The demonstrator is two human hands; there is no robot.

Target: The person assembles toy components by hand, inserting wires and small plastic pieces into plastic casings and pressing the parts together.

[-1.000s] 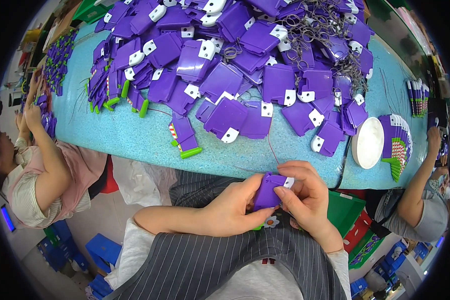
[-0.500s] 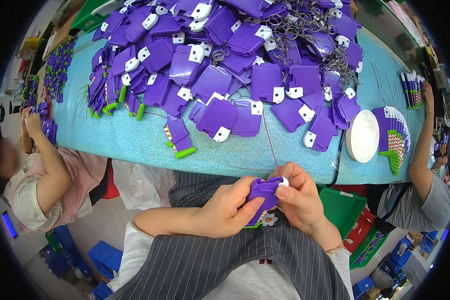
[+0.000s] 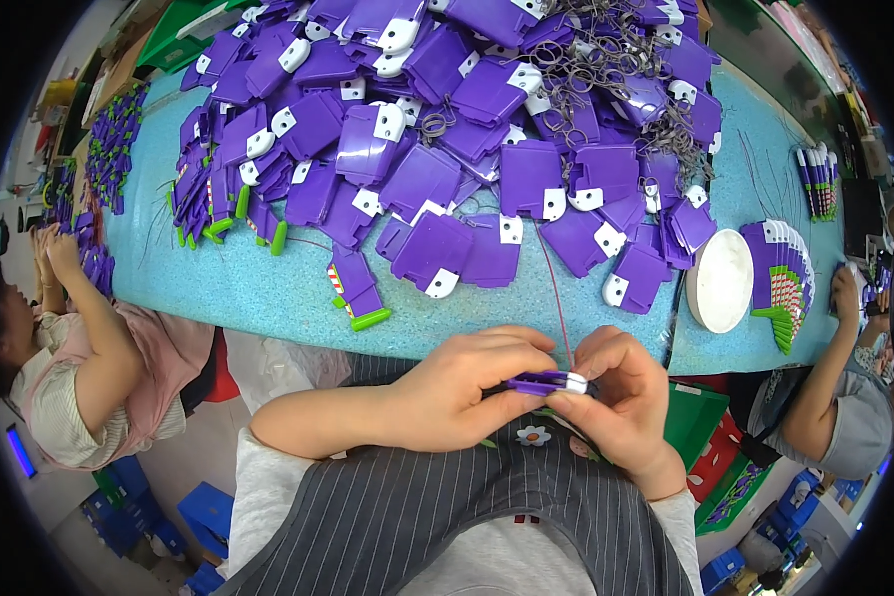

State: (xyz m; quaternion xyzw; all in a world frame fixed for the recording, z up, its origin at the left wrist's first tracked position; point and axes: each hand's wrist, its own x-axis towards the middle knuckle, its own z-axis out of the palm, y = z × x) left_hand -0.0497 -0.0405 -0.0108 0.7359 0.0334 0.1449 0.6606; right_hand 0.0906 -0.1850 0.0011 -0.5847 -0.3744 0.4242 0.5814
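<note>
Above my lap, close to the table edge, my left hand [image 3: 457, 389] grips a purple plastic piece with a white corner [image 3: 534, 383], seen nearly edge-on. My right hand [image 3: 621, 402] pinches its white end between thumb and fingers. A thin dark red wire [image 3: 554, 298] runs from beside my right fingertips up to the pile of purple and white plastic pieces [image 3: 430, 248]. How the wire meets the held piece is hidden by my fingers. A purple piece with a green end [image 3: 356, 283] lies alone on the table, left of my hands.
Grey metal rings [image 3: 606, 74] lie over the pile's right side. A white oval bowl [image 3: 720, 281] stands at right, beside a fanned stack of purple and green pieces [image 3: 777, 288]. Co-workers sit at both sides. A green crate [image 3: 693, 417] is below the table edge at right.
The held piece has turned from showing its broad face to nearly edge-on. Both hands have shifted slightly. The co-worker's hand at right has moved away from the upright bundle.
</note>
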